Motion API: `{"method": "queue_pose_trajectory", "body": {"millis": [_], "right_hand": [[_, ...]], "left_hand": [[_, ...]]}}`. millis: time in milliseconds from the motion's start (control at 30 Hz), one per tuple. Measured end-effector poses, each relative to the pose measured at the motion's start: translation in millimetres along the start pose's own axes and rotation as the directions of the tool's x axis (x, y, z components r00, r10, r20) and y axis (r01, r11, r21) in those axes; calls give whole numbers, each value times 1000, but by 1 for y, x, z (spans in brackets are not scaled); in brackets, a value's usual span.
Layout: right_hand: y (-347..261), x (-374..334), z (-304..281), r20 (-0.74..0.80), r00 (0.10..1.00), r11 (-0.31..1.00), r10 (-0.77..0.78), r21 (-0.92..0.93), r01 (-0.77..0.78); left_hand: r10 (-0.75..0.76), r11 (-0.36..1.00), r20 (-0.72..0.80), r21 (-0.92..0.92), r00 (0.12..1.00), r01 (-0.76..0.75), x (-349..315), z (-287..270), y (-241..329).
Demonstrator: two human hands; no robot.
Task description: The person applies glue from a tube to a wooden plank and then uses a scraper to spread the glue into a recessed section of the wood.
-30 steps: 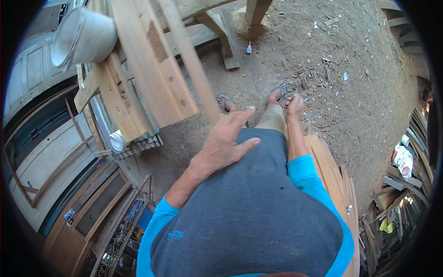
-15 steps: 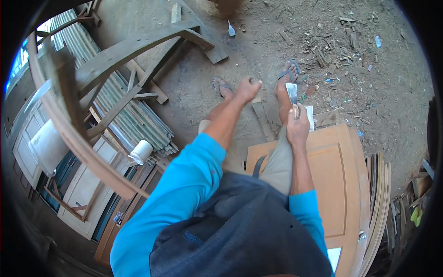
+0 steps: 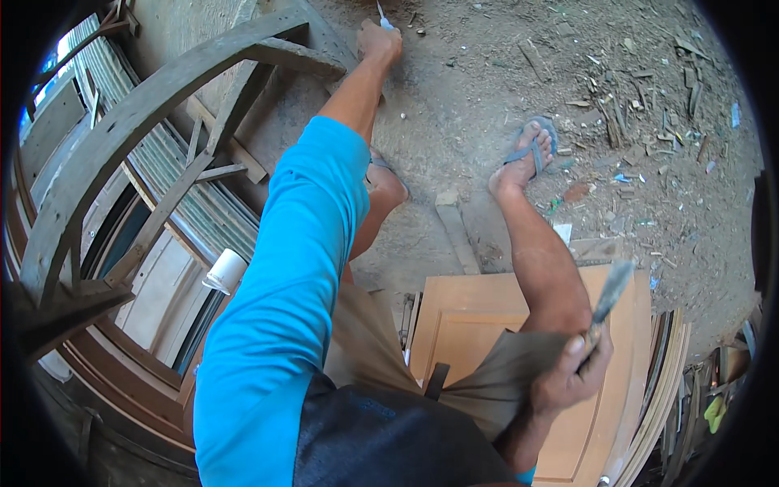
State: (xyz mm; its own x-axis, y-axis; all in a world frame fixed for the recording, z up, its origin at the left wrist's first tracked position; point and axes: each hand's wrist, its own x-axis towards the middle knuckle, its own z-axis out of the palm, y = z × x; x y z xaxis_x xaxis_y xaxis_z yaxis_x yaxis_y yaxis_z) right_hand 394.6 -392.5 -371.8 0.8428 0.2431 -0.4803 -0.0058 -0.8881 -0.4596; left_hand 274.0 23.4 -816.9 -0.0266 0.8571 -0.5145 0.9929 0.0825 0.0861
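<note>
My left hand (image 3: 380, 45) is stretched far forward, close to the ground. Its fingers are curled around the wide end of a small pale, pointed nozzle (image 3: 385, 22), whose thin tip sticks out beyond them. In my right hand (image 3: 570, 377), held near my right knee, is a putty knife (image 3: 614, 286). Its blade points up and away, smeared grey and slightly blurred, while the fingers hide most of the handle. Beneath that hand lies a light brown panelled wooden door (image 3: 471, 284).
A curved wooden frame (image 3: 146, 109) stands at the left, above corrugated sheets (image 3: 174, 162). A white cylindrical container (image 3: 225, 271) sits beside my left sleeve. Wood scraps (image 3: 613, 122) litter the dirt at the right. A short wood block (image 3: 457, 231) lies between my feet.
My left hand has reached forward to the nozzle, which lay on the ground, and closed on it. My right hand has drawn back toward me with the putty knife. My body leans farther forward.
</note>
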Motion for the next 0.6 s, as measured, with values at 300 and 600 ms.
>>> {"method": "queue_pose_trajectory", "body": {"millis": [300,600], "right_hand": [[-5,14,10,-76,995,997,62,44,-59],[-13,17,18,216,967,987,-136,108,115]], "left_hand": [[92,996,59,4,994,-92,-11,2,-13],[85,872,105,-488,991,-23,-259,-106,-29]]}}
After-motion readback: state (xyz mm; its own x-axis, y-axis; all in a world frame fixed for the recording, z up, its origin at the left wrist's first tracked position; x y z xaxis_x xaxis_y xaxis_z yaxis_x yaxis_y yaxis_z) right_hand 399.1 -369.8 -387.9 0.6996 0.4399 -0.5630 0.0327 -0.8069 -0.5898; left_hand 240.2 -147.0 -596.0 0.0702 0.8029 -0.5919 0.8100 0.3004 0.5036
